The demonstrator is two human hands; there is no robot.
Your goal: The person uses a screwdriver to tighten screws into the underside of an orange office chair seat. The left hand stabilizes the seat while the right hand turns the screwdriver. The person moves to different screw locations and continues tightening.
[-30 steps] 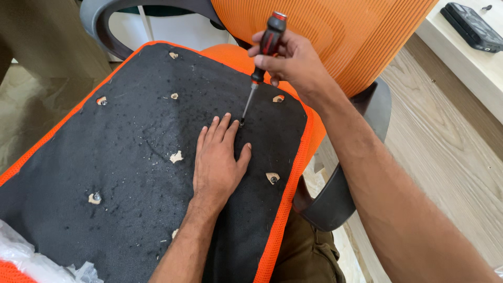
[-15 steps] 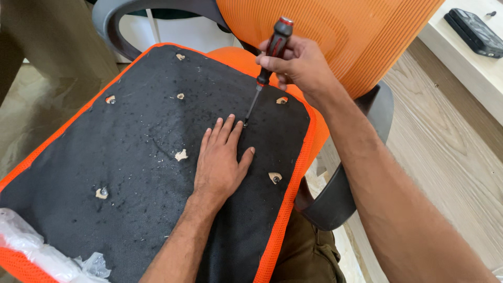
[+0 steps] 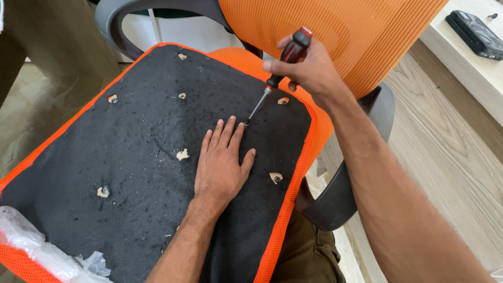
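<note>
Crumpled clear plastic (image 3: 44, 251) lies at the near left corner of the upturned seat base (image 3: 146, 157), whose black underside is rimmed in orange, with bare fabric wide to the left. The left hand (image 3: 222, 162) lies flat and open on it, holding nothing. Just beyond its fingertips the screwdriver (image 3: 277, 73) tip meets the fabric, the right hand (image 3: 306, 68) closed round its red-and-black handle. Behind stands an orange mesh chair back (image 3: 346, 36).

Soft, even daylight fills the view, bright without harsh glare. The left hand (image 3: 222, 167) casts only a faint shadow on the black seat underside (image 3: 141, 167). Focus is sharp throughout, with slight wide-angle stretching toward the edges.
</note>
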